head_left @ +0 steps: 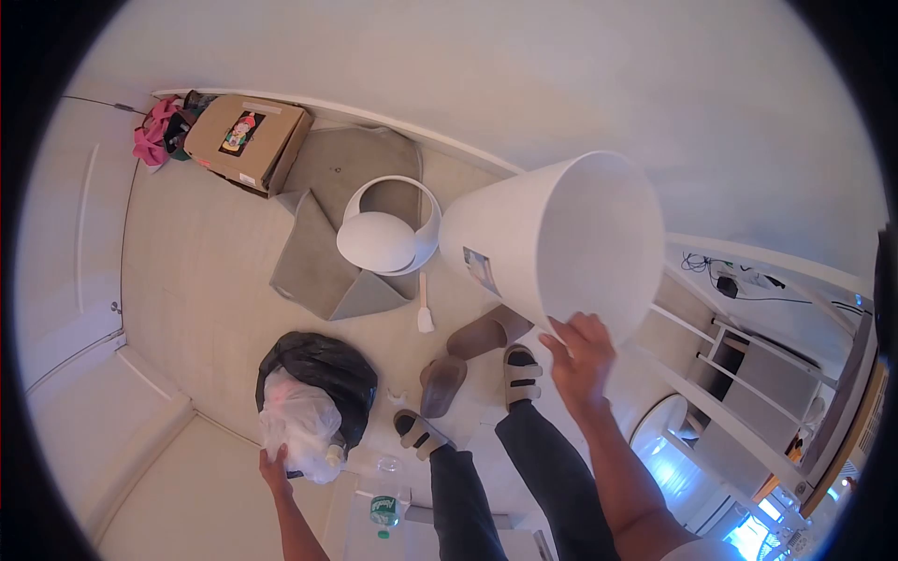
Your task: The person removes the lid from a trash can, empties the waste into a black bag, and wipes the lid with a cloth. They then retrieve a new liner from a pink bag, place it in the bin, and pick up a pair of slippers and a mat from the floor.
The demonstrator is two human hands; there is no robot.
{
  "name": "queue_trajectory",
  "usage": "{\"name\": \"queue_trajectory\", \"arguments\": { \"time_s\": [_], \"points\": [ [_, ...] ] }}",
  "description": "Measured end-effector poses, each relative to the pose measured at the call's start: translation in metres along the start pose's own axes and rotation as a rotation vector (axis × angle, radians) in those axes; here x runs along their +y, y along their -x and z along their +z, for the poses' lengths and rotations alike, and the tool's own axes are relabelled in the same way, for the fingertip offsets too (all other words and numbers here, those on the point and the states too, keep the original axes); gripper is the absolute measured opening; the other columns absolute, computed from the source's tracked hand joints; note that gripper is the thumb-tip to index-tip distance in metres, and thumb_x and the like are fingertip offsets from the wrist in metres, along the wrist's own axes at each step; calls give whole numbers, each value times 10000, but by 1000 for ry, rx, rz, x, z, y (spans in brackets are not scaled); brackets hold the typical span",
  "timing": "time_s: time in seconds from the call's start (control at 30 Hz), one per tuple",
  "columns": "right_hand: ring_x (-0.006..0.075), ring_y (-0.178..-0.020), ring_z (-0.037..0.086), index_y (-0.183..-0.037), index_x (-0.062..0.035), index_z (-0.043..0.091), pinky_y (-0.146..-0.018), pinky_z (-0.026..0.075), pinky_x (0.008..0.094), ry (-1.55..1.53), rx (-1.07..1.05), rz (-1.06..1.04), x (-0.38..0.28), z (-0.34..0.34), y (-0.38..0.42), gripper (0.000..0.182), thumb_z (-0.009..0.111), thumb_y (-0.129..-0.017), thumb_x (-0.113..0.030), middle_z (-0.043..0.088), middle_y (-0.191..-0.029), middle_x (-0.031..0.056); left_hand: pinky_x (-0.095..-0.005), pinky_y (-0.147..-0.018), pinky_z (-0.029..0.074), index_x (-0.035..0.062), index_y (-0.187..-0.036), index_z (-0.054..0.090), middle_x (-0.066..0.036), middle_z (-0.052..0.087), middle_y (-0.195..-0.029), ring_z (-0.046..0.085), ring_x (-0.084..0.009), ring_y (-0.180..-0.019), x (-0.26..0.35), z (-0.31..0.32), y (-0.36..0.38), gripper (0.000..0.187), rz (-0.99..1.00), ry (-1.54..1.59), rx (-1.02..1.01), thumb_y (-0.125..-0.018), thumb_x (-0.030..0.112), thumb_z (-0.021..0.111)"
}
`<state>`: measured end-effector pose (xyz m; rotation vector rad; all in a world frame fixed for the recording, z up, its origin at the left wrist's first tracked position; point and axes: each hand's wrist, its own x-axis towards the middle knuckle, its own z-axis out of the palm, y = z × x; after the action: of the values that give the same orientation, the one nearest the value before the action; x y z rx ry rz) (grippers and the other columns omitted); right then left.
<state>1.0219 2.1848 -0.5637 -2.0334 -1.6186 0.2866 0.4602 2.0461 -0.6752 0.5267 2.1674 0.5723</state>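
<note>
My right hand [582, 366] pinches the rim of a white trash bin [500, 220], which is tipped so its open mouth faces right. The inside that shows is bare white. At the lower left, my left hand [274, 467] grips the edge of a filled, whitish plastic bag [299, 421]. That bag lies against a black garbage bag [323, 360] on the floor. The bin's round white lid [379, 243], with its oval flap, rests on a grey mat just left of the bin.
The folded grey mat [313, 257] lies near the wall, by a cardboard box [245, 140] and a pink bag [157, 136]. A white-headed brush [425, 313], brown slippers [442, 383] and a plastic bottle [384, 505] are near my feet. A white metal frame [720, 402] stands right.
</note>
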Motion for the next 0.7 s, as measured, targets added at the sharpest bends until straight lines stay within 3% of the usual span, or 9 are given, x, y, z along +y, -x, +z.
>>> {"name": "queue_trajectory", "arguments": {
  "time_s": [0.13,0.3,0.37,0.43,0.47,0.53,0.6,0.67,0.7],
  "points": [
    [182,-612,432,-888,-156,697,-564,313,316,61,-10,-53,22,47,11,338,628,-596,-1,451,-630,-14,-316,-767,455,-16,-1041,555,-91,604,-967,566,-194,-858,0,0,2,346,-1,54,-28,-739,82,692],
    [168,-677,444,-940,-189,691,-621,309,330,190,-229,-83,29,70,38,345,591,-644,-41,480,-695,-48,-316,-788,453,-23,-1049,548,-94,600,-978,564,-197,-881,-1,-2,4,359,0,45,-29,-738,85,693],
    [169,-741,472,-961,-184,690,-702,339,324,236,-382,-39,32,66,38,285,624,-697,-101,525,-779,-32,-317,-792,452,-25,-1049,546,-97,599,-980,563,-197,-884,0,3,4,361,6,64,-21,-738,86,693],
    [165,-776,508,-973,-176,690,-766,389,324,-107,-577,139,34,57,27,193,642,-788,-207,556,-855,20,-303,-797,444,10,-996,558,-70,613,-966,566,-170,-867,0,2,5,317,7,59,-11,-744,115,720],
    [165,-776,508,-973,-176,690,-766,389,324,-109,-582,137,41,62,14,193,642,-788,-207,556,-855,20,-303,-797,444,10,-996,558,-70,613,-966,566,-170,-867,0,1,5,317,4,59,-6,-744,115,720],
    [172,-942,527,-1096,-132,640,-858,434,349,-530,-726,536,60,86,-34,271,601,-864,-266,554,-1075,40,-318,-780,455,-23,-1040,550,-99,598,-978,563,-195,-873,-1,4,2,347,6,43,20,-739,81,689],
    [165,-982,523,-1215,-133,553,-786,474,337,-668,-884,869,70,132,-72,353,570,-883,-251,521,-1158,72,-316,-776,456,-22,-1039,551,-100,599,-972,565,-193,-866,-1,6,-1,345,7,56,25,-739,79,688],
    [169,-825,539,-1231,-165,527,-613,499,358,-671,-859,1014,103,216,-70,366,545,-866,-178,549,-1011,73,-313,-772,456,-21,-1037,551,-100,601,-966,566,-192,-858,-1,6,3,342,-10,62,37,-739,78,688],
    [165,-764,546,-1180,-127,553,-589,504,358,-589,-859,875,119,248,-63,336,545,-845,-153,568,-945,82,-295,-765,446,-7,-1010,555,-81,607,-936,564,-172,-841,3,10,4,322,10,48,54,-745,110,697]
  ]
}}
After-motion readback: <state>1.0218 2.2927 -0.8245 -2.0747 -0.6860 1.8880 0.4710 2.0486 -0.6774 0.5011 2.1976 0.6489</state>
